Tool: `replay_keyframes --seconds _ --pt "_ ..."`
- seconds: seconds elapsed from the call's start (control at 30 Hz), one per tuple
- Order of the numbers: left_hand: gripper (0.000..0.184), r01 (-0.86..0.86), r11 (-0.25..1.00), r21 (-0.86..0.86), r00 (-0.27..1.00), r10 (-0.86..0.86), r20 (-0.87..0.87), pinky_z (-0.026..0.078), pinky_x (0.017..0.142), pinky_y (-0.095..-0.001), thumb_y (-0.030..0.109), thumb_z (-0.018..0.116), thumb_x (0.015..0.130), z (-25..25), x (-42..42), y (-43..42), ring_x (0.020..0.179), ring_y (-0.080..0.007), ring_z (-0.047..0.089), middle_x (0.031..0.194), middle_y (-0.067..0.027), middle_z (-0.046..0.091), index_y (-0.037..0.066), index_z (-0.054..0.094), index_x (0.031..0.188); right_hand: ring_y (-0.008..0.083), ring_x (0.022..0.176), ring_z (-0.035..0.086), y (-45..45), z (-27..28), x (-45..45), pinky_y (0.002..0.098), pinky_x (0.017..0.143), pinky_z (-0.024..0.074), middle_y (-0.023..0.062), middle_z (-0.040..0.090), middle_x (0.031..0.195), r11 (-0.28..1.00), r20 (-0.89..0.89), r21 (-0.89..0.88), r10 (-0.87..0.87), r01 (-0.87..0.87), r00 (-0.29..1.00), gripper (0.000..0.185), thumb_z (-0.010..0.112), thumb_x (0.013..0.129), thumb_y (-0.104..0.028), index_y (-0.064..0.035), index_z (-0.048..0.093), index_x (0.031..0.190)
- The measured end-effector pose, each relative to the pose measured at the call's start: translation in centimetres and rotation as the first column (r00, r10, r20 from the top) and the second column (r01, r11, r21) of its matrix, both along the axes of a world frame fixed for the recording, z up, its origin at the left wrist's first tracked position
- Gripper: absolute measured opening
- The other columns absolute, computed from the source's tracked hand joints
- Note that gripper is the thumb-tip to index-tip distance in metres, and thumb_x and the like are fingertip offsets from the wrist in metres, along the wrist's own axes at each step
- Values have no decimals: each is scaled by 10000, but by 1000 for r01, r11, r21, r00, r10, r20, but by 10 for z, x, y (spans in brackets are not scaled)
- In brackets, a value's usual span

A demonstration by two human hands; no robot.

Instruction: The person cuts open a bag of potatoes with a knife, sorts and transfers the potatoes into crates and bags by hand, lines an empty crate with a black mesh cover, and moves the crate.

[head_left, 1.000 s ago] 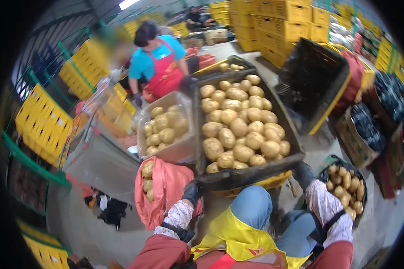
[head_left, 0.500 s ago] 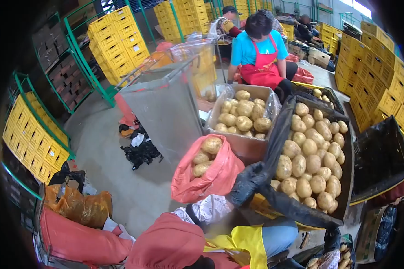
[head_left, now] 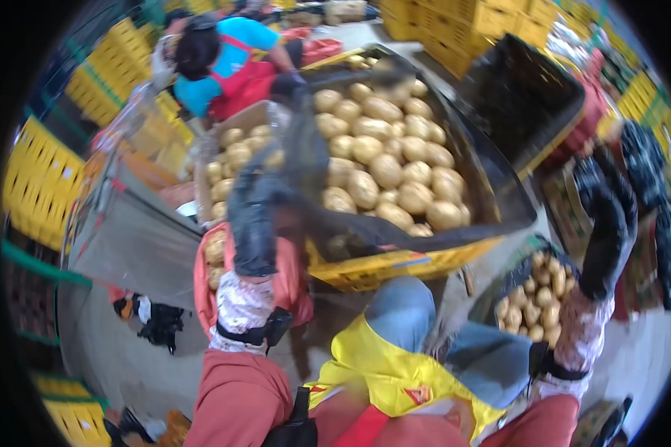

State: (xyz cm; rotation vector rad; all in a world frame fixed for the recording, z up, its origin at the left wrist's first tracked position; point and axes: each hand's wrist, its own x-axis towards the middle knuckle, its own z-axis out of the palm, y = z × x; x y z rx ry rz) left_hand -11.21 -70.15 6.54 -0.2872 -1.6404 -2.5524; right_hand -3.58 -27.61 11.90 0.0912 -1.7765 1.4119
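The yellow crate stood in front of the person's knees, and its dark liner came up over the rim, with a loose fold at the left side and a wide flap at the right. Inside the liner lay many large potatoes, pale brown, close against each other; a dark blur covered a few at the far end. The left hand, in a dark glove, was at the left fold of the liner, above the pink sack. Because of the blur, I could not tell whether its grip was pinching the liner or only lay next to it. The right hand, also gloved, was stretched far to the right, well apart from the crate, in front of the cardboard boxes with dark bags. Its fingers were too blurred, so I could not tell if this grip was spread or pressed together. Between the right arm and the crate, a dark-lined container held smaller potatoes. Beyond the left hand was a carton of potatoes, and behind it a co-worker in a blue shirt bent forward.
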Motion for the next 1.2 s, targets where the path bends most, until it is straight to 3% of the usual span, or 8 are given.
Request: replay_keyframes --seconds 0.1,0.17,0.23,0.4,0.63,0.73,0.97,1.2 --pt "385 -651 735 -188 733 545 -408 445 719 -241 14 519 874 16 18 14 760 -107 529 868 -46 565 -7 501 1258 141 953 565 -54 27 9 282 859 442 118 611 1154 986 193 110 99 -122 976 291 573 812 -95 24 621 1074" --pt "396 -669 689 -279 722 516 -461 450 741 -249 20 526 868 24 33 24 812 -118 541 895 -59 581 -8 496 1261 232 1108 538 -66 0 5 343 947 411 114 563 1248 831 227 303 413 -467 882 572 753 698 -185 -2 555 1203" --pt "406 -700 619 -356 699 494 -516 455 763 -257 26 534 862 19 46 33 863 -129 553 922 -71 596 -8 491 1265 304 1224 439 -89 -5 3 399 1029 319 129 498 1321 598 386 586 388 -547 837 870 840 556 -329 -54 478 1298" --pt "548 -681 418 -601 587 -180 -789 393 954 -406 250 697 787 24 61 54 1150 -287 501 1201 -113 555 46 518 1263 303 1195 455 -122 -35 -13 454 1054 263 128 532 1228 531 488 646 265 -548 832 837 785 619 -447 -123 469 1323" --pt "438 -681 73 -729 645 -410 -644 293 1014 -504 370 712 734 6 45 61 1204 -335 442 1188 -96 561 139 640 1099 242 1058 518 -154 -49 -13 463 1007 310 57 570 1060 388 384 800 254 -458 888 437 735 688 -251 -140 603 1090" --pt "394 -711 149 -687 583 -422 -694 259 1056 -528 286 704 724 -8 50 54 1212 -293 445 1187 -43 561 190 648 1102 240 764 534 -165 -46 -3 418 866 409 57 491 730 547 118 794 289 -266 950 262 645 750 -160 -107 617 1006" --pt "330 -646 447 -619 515 -344 -785 286 1036 -556 292 669 731 -3 64 69 1169 -283 486 1153 -33 580 174 625 1036 309 952 560 -177 -37 10 425 915 414 93 621 924 728 235 548 337 -411 912 204 693 691 -115 -86 649 888" --pt "183 -610 609 -508 507 -193 -840 279 1037 -575 154 566 815 26 88 71 1181 -317 483 1131 -72 583 138 599 995 281 933 584 -192 -52 12 397 860 447 104 618 993 693 194 293 632 -659 751 180 640 737 -137 -68 647 903"
